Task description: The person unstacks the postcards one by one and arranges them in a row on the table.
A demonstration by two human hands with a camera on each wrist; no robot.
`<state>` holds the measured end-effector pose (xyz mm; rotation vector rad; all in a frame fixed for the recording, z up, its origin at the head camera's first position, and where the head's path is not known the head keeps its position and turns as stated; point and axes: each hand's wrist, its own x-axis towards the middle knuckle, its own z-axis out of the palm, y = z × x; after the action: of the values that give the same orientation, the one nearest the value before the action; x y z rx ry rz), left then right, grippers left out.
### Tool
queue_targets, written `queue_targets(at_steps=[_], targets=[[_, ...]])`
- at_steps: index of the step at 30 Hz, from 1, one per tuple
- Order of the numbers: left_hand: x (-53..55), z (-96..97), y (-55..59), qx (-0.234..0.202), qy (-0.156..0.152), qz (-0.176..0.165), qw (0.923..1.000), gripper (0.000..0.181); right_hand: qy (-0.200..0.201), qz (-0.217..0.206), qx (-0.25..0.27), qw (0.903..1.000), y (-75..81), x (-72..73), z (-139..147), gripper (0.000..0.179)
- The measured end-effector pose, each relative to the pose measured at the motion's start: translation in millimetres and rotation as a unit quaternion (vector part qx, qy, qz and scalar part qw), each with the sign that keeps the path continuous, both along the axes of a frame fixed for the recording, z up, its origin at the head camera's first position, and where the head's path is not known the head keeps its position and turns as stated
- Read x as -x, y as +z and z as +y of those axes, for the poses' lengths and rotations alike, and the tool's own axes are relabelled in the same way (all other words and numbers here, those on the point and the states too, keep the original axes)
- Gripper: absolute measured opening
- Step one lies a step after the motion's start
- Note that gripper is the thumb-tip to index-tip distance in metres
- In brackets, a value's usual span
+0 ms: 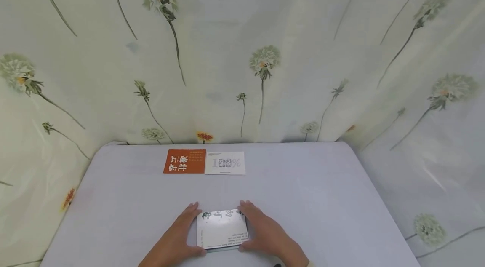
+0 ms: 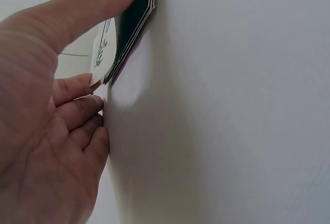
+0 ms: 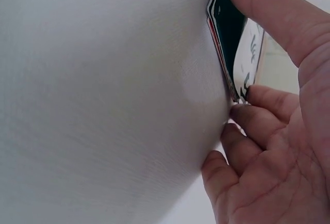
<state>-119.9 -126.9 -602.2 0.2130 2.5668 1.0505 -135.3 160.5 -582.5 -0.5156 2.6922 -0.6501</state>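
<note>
A small stack of cards [image 1: 221, 231] sits near the front of the table, its top card white with green brush lettering and small print. My left hand [image 1: 177, 235] holds the stack's left side, thumb at the near corner and index finger at the far one. On the opposite side my right hand [image 1: 270, 233] pinches it the same way. In the left wrist view several layered edges of the stack [image 2: 135, 20] show, with a dark green card under the bowed white one. The right wrist view shows the same stack [image 3: 227, 38] with a thin red edge among the layers.
Toward the back of the table [image 1: 303, 191] an orange card [image 1: 185, 161] with white characters lies flat. Touching its right edge is a white card [image 1: 225, 163] reading "Good Luck". A dandelion-print curtain [image 1: 219, 48] hangs behind and at both sides.
</note>
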Motion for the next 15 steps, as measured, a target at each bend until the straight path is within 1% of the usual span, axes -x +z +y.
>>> queue_targets(at_steps=[5,11,15], targets=[[-0.9,0.5,0.2,0.002,0.002,0.011,0.9999,0.111,0.005,0.008,0.002,1.0000,-0.5,0.0,0.3,0.105],[-1.7,1.4,1.5,0.001,0.005,0.007,1.0000,0.111,0.008,0.016,0.006,0.9998,0.1,-1.3,0.3,0.103],[-2.1,1.2,0.7,0.005,0.006,0.006,1.0000,0.112,0.006,0.008,0.006,0.9999,-0.5,-0.7,-0.2,0.104]])
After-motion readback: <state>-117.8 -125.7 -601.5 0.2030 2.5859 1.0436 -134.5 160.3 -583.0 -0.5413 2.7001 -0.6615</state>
